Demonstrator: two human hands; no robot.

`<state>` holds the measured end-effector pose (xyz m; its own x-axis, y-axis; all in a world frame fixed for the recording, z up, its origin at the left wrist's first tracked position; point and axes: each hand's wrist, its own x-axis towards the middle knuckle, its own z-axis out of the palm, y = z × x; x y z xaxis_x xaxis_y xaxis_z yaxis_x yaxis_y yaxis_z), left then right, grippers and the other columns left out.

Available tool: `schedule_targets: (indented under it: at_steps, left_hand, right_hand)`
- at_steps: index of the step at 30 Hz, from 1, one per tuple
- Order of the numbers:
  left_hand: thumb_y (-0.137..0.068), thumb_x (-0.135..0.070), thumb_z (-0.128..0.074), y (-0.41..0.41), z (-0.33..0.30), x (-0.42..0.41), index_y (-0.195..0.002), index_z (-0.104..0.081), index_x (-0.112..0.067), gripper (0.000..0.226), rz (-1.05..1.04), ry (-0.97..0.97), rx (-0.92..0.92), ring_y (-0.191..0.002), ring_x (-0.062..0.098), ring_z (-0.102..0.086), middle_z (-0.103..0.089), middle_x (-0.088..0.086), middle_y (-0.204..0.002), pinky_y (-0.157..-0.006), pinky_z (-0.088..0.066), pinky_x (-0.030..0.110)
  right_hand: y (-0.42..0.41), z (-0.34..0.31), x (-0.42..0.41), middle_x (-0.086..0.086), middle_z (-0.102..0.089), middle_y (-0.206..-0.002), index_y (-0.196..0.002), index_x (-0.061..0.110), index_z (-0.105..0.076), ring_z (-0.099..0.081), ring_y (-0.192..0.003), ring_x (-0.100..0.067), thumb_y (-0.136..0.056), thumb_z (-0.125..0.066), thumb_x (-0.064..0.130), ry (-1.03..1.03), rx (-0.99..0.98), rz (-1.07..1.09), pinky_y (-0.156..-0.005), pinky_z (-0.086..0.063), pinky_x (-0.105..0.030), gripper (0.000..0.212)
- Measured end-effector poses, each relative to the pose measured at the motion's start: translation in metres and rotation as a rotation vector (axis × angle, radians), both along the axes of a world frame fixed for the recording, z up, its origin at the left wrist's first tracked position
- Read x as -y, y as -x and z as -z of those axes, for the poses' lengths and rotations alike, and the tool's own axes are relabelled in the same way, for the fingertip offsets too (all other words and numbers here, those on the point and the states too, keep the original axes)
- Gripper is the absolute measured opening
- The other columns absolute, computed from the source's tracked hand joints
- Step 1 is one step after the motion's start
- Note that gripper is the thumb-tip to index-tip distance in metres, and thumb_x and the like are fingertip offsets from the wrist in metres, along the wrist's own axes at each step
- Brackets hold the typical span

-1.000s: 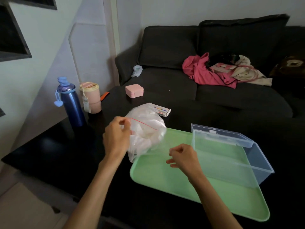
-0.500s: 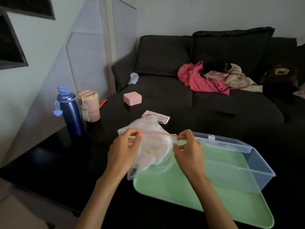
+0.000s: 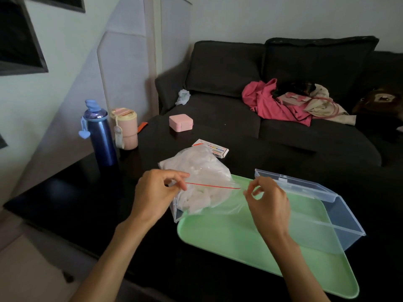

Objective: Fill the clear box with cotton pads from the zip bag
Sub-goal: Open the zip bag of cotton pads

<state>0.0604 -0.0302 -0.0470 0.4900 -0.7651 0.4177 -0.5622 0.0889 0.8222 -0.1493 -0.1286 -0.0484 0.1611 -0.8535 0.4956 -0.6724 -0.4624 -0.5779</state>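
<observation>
Sofa [image 3: 283,118] behind, dim room, pale wall left. Black tabletop [image 3: 72,199] carries it all. Green tray [image 3: 229,243] at near right corner, clear box [image 3: 322,216] on its far right side, lid up, looks empty. Zip bag [image 3: 202,184] of cotton pads [image 3: 196,199] over tray's far left corner. Left hand [image 3: 157,192] and right hand [image 3: 267,203] each pinch 1 end of the red zip strip, seal looks shut. Judgement: bag light, soft, slippery film; grip at strip lips, not body. Pads light, compressible, take several per pinch. Blue bottle [image 3: 100,136], pink cup [image 3: 125,129] at far left edge, pink case [image 3: 181,122], small carton [image 3: 214,148] mid far side
</observation>
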Motion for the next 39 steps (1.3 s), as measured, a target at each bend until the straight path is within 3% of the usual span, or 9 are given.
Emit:
schedule_targets:
  at_steps: [5, 8, 10, 15, 22, 26, 28, 31, 39]
  left_hand:
    - [-0.079, -0.023, -0.073, 0.0, -0.006, -0.006, -0.096, -0.069, -0.047, 0.029, 0.001, -0.106, 0.251, -0.105, -0.011, -0.057, -0.06, -0.04, -0.105, -0.091, -0.049, 0.024]
    - [-0.068, -0.028, -0.08, -0.007, -0.004, -0.005, -0.131, -0.049, -0.042, 0.072, 0.073, -0.306, 0.218, -0.125, -0.001, -0.044, -0.041, -0.035, -0.13, -0.103, -0.04, 0.029]
    - [-0.062, -0.028, -0.084, -0.011, 0.002, -0.008, -0.141, -0.033, -0.041, 0.095, 0.179, -0.39, 0.144, -0.13, -0.002, -0.032, -0.031, -0.032, -0.138, -0.107, -0.031, 0.026]
    - [-0.056, -0.029, -0.087, -0.017, 0.025, -0.021, -0.141, -0.028, -0.048, 0.105, 0.234, -0.378, 0.083, -0.135, 0.002, -0.034, -0.037, -0.023, -0.145, -0.11, -0.034, 0.034]
    - [-0.06, -0.019, -0.08, -0.004, 0.023, -0.014, -0.142, -0.021, -0.051, 0.106, 0.199, -0.365, 0.134, -0.132, 0.003, -0.039, -0.033, -0.028, -0.145, -0.103, -0.042, 0.03]
    - [-0.062, -0.022, -0.079, -0.004, 0.027, -0.017, -0.141, -0.019, -0.052, 0.104, 0.175, -0.392, 0.188, -0.131, 0.002, -0.039, -0.029, -0.037, -0.138, -0.1, -0.039, 0.024]
    - [-0.065, -0.029, -0.079, 0.0, 0.028, -0.018, -0.142, -0.02, -0.05, 0.099, 0.126, -0.393, 0.247, -0.131, 0.003, -0.038, -0.029, -0.038, -0.136, -0.098, -0.037, 0.024]
    - [-0.065, -0.046, -0.077, 0.008, 0.026, -0.014, -0.139, -0.032, -0.044, 0.086, -0.026, -0.347, 0.316, -0.124, 0.007, -0.045, -0.044, -0.023, -0.137, -0.091, -0.043, 0.031]
    - [-0.078, -0.041, -0.071, 0.02, 0.015, 0.005, -0.115, -0.059, -0.04, 0.039, -0.298, -0.286, 0.323, -0.101, 0.018, -0.062, -0.066, -0.012, -0.108, -0.068, -0.038, 0.025]
  right_hand:
    - [-0.004, -0.003, -0.012, 0.007, -0.047, -0.071, -0.067, 0.023, -0.071, -0.05, -0.07, -0.016, -0.063, -0.078, -0.003, 0.209, -0.162, -0.048, -0.045, -0.028, -0.02, 0.027]
    - [-0.022, 0.001, -0.026, 0.005, -0.056, -0.073, -0.087, 0.023, -0.076, -0.056, -0.069, -0.021, -0.056, -0.086, 0.01, 0.358, -0.272, -0.183, -0.053, -0.042, -0.025, 0.035]
    - [-0.034, 0.006, -0.032, 0.005, -0.061, -0.08, -0.093, 0.025, -0.074, -0.058, -0.073, -0.021, -0.055, -0.087, 0.022, 0.417, -0.357, -0.314, -0.058, -0.047, -0.027, 0.04]
    - [-0.051, 0.02, -0.03, 0.005, -0.066, -0.101, -0.109, 0.026, -0.068, -0.062, -0.087, -0.02, -0.047, -0.088, 0.039, 0.428, -0.608, -0.408, -0.068, -0.05, -0.028, 0.066]
    - [-0.052, 0.028, -0.02, 0.012, -0.069, -0.079, -0.074, 0.029, -0.069, -0.062, -0.078, -0.019, -0.044, -0.088, 0.033, 0.333, -0.513, -0.391, -0.069, -0.03, -0.025, 0.035]
    - [-0.051, 0.037, -0.02, 0.008, -0.069, -0.085, -0.098, 0.02, -0.056, -0.061, -0.087, -0.02, -0.057, -0.076, 0.017, 0.287, -0.55, -0.446, -0.074, -0.033, -0.028, 0.046]
    - [-0.048, 0.036, -0.02, 0.01, -0.07, -0.08, -0.103, 0.018, -0.052, -0.062, -0.082, -0.019, -0.052, -0.078, 0.014, 0.332, -0.499, -0.441, -0.071, -0.029, -0.026, 0.057]
    - [-0.042, 0.031, -0.021, 0.011, -0.07, -0.079, -0.107, 0.02, -0.048, -0.062, -0.081, -0.019, -0.052, -0.079, 0.012, 0.37, -0.411, -0.456, -0.07, -0.03, -0.025, 0.064]
    - [-0.031, 0.031, -0.017, 0.01, -0.071, -0.075, -0.09, 0.018, -0.063, -0.049, -0.077, -0.01, -0.052, -0.083, 0.006, 0.331, -0.272, -0.424, -0.065, -0.031, -0.024, 0.045]
